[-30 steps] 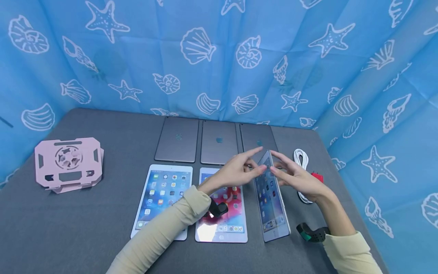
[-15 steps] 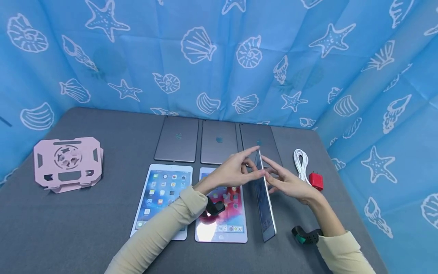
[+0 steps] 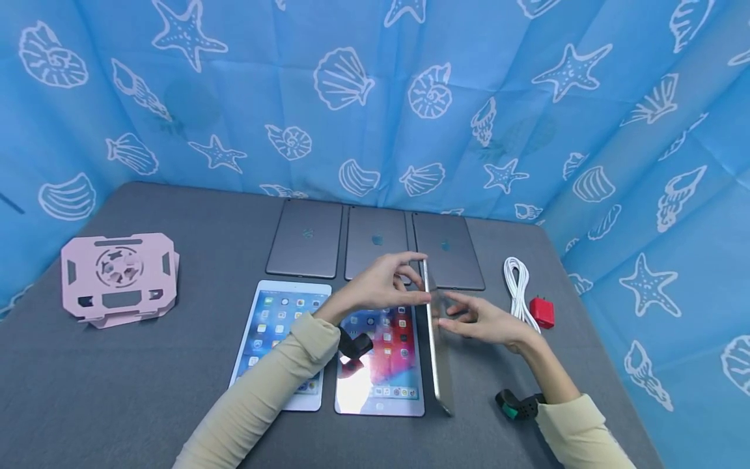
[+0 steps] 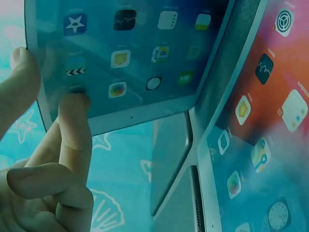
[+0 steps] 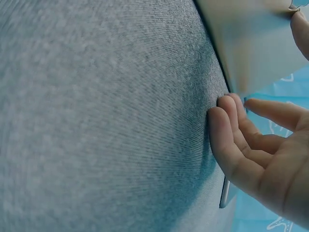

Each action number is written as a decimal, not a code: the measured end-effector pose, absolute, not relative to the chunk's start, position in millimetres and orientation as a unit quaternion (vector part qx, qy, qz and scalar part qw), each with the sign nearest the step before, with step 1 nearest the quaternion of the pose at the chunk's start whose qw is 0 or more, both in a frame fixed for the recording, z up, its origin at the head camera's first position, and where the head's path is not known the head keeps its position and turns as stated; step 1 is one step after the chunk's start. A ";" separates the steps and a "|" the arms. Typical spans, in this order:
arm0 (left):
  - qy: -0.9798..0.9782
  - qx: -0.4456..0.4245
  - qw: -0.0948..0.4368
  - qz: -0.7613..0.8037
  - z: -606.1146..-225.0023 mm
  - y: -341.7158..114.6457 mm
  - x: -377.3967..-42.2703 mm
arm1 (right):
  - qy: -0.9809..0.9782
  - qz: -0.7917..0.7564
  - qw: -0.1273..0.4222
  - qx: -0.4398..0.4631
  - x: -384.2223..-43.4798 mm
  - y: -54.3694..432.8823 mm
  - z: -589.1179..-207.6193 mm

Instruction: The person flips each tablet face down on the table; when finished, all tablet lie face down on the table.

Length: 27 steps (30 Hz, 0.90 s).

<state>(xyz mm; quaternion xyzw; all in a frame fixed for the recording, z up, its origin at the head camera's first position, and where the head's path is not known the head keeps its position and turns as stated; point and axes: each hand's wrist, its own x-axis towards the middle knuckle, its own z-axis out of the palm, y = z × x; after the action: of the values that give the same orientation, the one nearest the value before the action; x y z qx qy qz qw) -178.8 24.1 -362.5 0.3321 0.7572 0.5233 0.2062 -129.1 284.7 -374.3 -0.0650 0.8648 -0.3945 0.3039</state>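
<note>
A white-framed tablet [image 3: 441, 371] stands on its long edge, nearly upright, so the head view shows mostly its thin side. My left hand [image 3: 388, 281] pinches it near the upper end; in the left wrist view its lit screen [image 4: 140, 53] has a fingertip on it and another digit at the edge. My right hand [image 3: 477, 319] is by the pale back [image 5: 256, 53], fingers loosely bent and not wrapped round it. Whether the right thumb touches the back is unclear. A second lit tablet [image 3: 383, 371] lies face up just left of it, partly beneath my left arm.
Another lit tablet [image 3: 281, 319] lies further left. Three dark tablets lie face down behind: left [image 3: 305, 241], middle [image 3: 375, 234] and right [image 3: 448, 251]. A pink stand [image 3: 120, 280] sits far left. A white cable [image 3: 517, 286] and a red charger [image 3: 541, 312] lie right.
The held tablet has swung from a leftward-facing tilt past edge-on, hiding its screen from the head view and showing its back. My right hand has loosened from its edge; both hands shifted left.
</note>
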 end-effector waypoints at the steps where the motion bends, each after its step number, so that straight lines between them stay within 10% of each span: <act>1: 0.761 0.327 0.207 0.521 -363.0 23.4 -178.8 | 0.864 -0.393 0.307 -0.068 -129.0 284.6 -374.7; 27: 0.776 0.227 0.242 0.537 -385.1 33.5 -171.3 | 0.899 -0.355 0.250 -0.062 -122.4 299.0 -374.7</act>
<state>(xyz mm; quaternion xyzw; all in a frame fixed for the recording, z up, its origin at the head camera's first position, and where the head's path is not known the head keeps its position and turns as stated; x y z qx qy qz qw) -171.3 33.5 -385.1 0.2269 0.7757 0.5368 0.2421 -122.4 299.0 -374.7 -0.0619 0.8985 -0.3551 0.2503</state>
